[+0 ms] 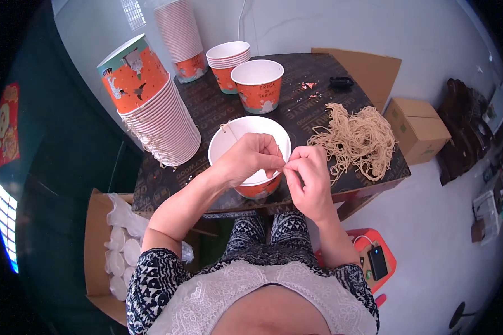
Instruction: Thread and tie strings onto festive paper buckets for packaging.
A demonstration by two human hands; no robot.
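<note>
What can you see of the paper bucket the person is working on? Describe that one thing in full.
The paper bucket is round, white inside and orange outside with pale printed figures. It looks like coated card, stands upright and open at the near edge of the dark table. A tan string crosses its far rim. The left hand rests over its near rim; the right hand pinches beside it.

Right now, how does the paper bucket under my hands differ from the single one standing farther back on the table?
The near bucket sits at the table edge, partly covered by the left hand and right hand; the far bucket stands alone, untouched. A tan string runs at the near bucket's rim; the far bucket shows none. The near bucket's side is mostly hidden; the far bucket's orange printed wall shows. Both are upright, white inside, empty.
</note>
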